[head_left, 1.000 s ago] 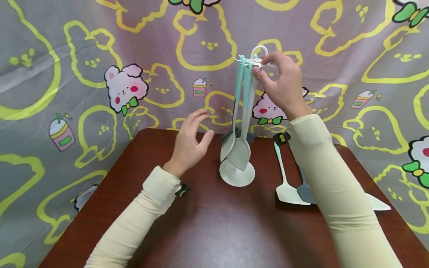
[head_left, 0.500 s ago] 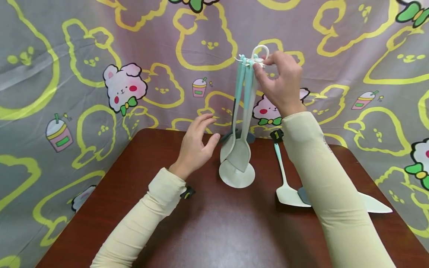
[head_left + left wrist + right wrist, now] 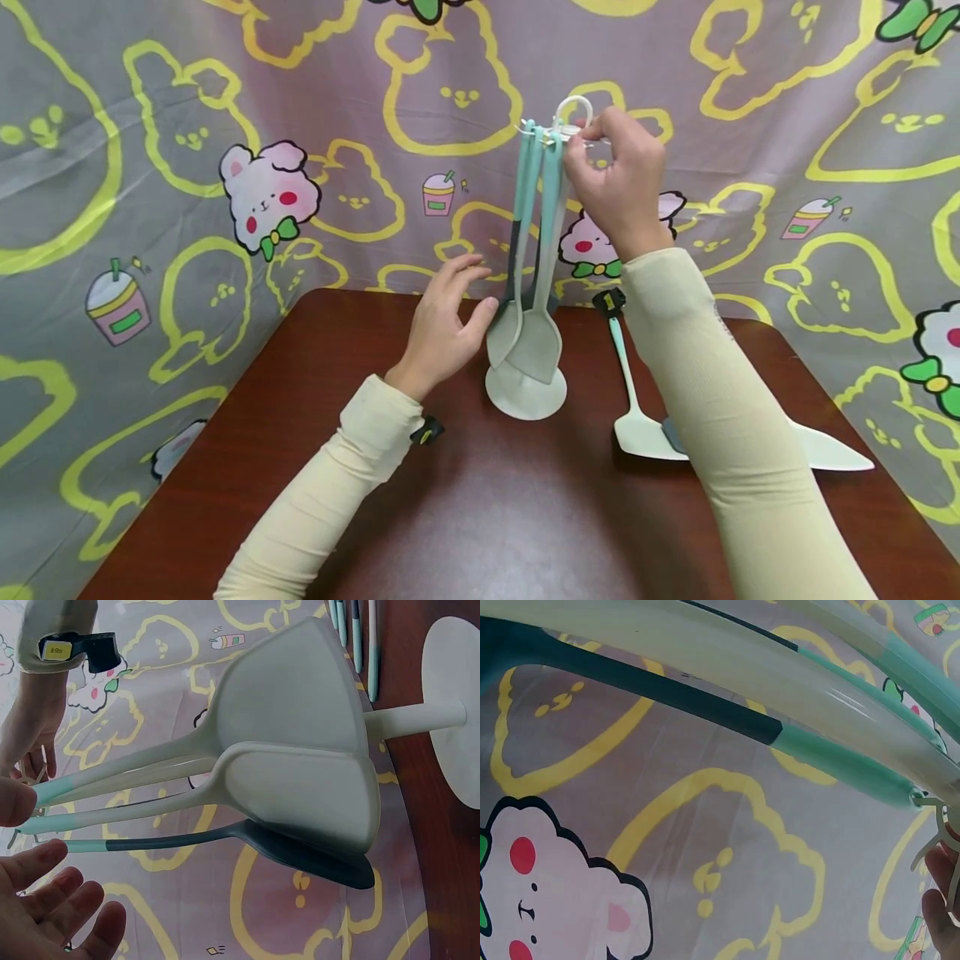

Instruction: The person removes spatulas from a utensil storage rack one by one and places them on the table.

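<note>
A white utensil rack [image 3: 527, 402] with a round base stands on the table. From its top hooks hang several kitchen utensils with mint handle ends: a pale turner [image 3: 542, 346], a second pale utensil [image 3: 307, 791] beside it, and dark ones behind, including a dark-headed utensil [image 3: 315, 859]. My right hand [image 3: 618, 179] pinches the hooked top of the rack, just below its white loop. My left hand [image 3: 446, 325] is held up left of the hanging heads, its fingers relaxed and apart from them. In the right wrist view, fingertips [image 3: 941, 874] show at a hook.
On the brown table [image 3: 480, 517], right of the rack, lies a pale turner [image 3: 637, 429] with a mint handle. A dark utensil [image 3: 672, 433] and another pale head [image 3: 832, 450] are partly covered by my right sleeve. A patterned curtain [image 3: 360, 242] surrounds the table.
The hanging utensils have turned round the rack, and a dark-shafted one now shows at the left. My left hand has shifted right, closer to them; my right hand stays at the top.
</note>
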